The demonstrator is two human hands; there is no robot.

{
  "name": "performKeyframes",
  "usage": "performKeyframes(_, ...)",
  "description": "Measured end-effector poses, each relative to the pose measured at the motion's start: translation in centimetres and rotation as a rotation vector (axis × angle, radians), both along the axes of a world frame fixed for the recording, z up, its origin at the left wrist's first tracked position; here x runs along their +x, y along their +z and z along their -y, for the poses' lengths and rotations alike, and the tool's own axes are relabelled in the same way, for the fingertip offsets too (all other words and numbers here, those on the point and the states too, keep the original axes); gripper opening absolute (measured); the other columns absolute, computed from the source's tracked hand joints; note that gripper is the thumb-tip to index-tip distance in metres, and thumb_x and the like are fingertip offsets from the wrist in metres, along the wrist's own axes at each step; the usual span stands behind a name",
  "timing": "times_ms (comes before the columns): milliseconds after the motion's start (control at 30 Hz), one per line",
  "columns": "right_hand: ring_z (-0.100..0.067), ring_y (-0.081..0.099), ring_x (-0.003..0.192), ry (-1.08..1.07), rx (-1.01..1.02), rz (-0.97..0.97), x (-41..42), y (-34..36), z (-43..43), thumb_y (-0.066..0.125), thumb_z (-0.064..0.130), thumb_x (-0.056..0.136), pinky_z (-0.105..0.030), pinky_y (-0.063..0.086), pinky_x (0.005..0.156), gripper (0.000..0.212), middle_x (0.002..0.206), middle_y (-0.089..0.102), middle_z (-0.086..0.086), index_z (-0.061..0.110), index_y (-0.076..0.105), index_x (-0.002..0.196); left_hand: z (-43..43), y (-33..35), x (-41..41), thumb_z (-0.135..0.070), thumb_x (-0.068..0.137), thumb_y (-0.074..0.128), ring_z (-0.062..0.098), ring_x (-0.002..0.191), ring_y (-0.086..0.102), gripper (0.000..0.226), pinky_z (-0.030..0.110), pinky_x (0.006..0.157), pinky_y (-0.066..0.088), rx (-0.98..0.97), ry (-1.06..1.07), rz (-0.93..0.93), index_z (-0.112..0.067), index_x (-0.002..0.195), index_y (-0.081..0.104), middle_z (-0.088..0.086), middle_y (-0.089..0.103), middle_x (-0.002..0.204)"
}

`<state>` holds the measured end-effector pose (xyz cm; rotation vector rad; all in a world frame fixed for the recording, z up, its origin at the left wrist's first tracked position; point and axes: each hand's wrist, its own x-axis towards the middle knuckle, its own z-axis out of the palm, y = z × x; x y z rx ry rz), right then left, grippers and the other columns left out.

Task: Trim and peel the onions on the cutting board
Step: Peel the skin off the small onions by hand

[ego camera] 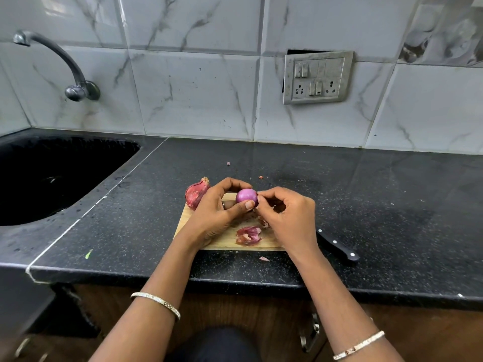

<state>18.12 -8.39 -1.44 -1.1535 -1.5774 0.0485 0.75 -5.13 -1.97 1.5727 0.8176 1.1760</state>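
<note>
The round peeled onion (246,197) (no clear point) sits in the left hand (218,210) grip; the right hand (286,215) pinches its 3 o'clock side above the cutting board (227,240)

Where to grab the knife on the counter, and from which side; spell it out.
Grip the knife by its black riveted handle, the only part showing; the blade end is hidden behind the right hand. The handle lies flat on the countertop, pointing right and toward the counter edge, so probably come from above on the right.
</note>
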Motion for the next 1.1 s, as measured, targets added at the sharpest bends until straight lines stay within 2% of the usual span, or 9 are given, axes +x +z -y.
performKeyframes(200,-0.012,0.063,0.065,-0.07,0.036,0.101,-0.18,-0.31,-0.19,0.074,0.02,0.083,-0.043,0.055,0.066,0.006,0.074,0.068,0.009,0.017,0.07,0.08,-0.01,0.03,0.02,-0.013,0.087,0.08,0.03,0.095,0.074,0.041,0.05,0.095,0.058,-0.01,-0.009,-0.001,-0.007,0.123,0.061,0.019,0.072,0.117)
performKeyframes(333,-0.013,0.061,0.067,-0.088,0.027,0.105,-0.28,-0.34,-0.12,0.073,0.019,0.084,-0.044,0.055,0.068,0.006,0.076,0.066,0.009,0.017,0.068,0.082,0.06,0.08,0.07,-0.017,0.086,0.081,0.031,0.097,0.074,0.043,0.05,0.095,0.058,-0.011,-0.014,0.01,-0.007,0.123,0.062,0.017,0.072,0.118)
performKeyframes(533,-0.01,0.059,0.068,-0.131,-0.005,0.069,-0.06,-0.2,-0.21,0.073,0.016,0.086,-0.035,0.052,0.066,0.007,0.079,0.065,0.009,0.016,0.066,0.083,0.24,0.35,0.09,-0.018,0.086,0.081,0.032,0.099,0.073,0.043,0.046,0.096,0.059,-0.011,-0.029,0.027,-0.005,0.123,0.063,0.018,0.07,0.121)
performKeyframes(700,-0.007,0.06,0.07,-0.163,-0.014,0.008,0.25,-0.19,-0.17,0.07,0.017,0.087,-0.034,0.052,0.065,0.005,0.078,0.065,0.01,0.018,0.067,0.084,0.24,0.41,-0.03,-0.015,0.088,0.079,0.03,0.099,0.074,0.039,0.044,0.095,0.059,-0.034,-0.051,0.046,-0.006,0.123,0.064,0.013,0.07,0.122)
performKeyframes(733,-0.006,0.061,0.07,-0.156,-0.015,-0.011,0.28,-0.15,-0.15,0.07,0.018,0.086,-0.034,0.052,0.066,0.002,0.079,0.066,0.011,0.018,0.068,0.086,0.2,0.37,-0.05,-0.013,0.088,0.078,0.03,0.099,0.074,0.038,0.045,0.096,0.059,-0.039,-0.052,0.051,-0.006,0.123,0.064,0.012,0.07,0.122)
performKeyframes(867,-0.004,0.066,0.078,-0.046,-0.062,-0.041,0.05,0.18,0.03,0.073,0.023,0.086,-0.028,0.055,0.073,0.013,0.086,0.071,0.013,0.021,0.075,0.098,0.15,0.35,-0.07,-0.013,0.088,0.079,0.03,0.106,0.072,0.039,0.048,0.099,0.057,-0.041,-0.063,0.061,-0.007,0.124,0.064,0.017,0.07,0.121)
performKeyframes(1100,-0.001,0.069,0.082,0.023,-0.081,-0.079,0.24,0.3,-0.04,0.08,0.025,0.087,-0.016,0.052,0.074,0.006,0.087,0.076,0.012,0.023,0.083,0.092,-0.02,0.22,-0.15,-0.015,0.086,0.077,0.027,0.11,0.07,0.039,0.048,0.103,0.055,-0.031,-0.074,0.067,-0.009,0.123,0.065,0.015,0.07,0.124)
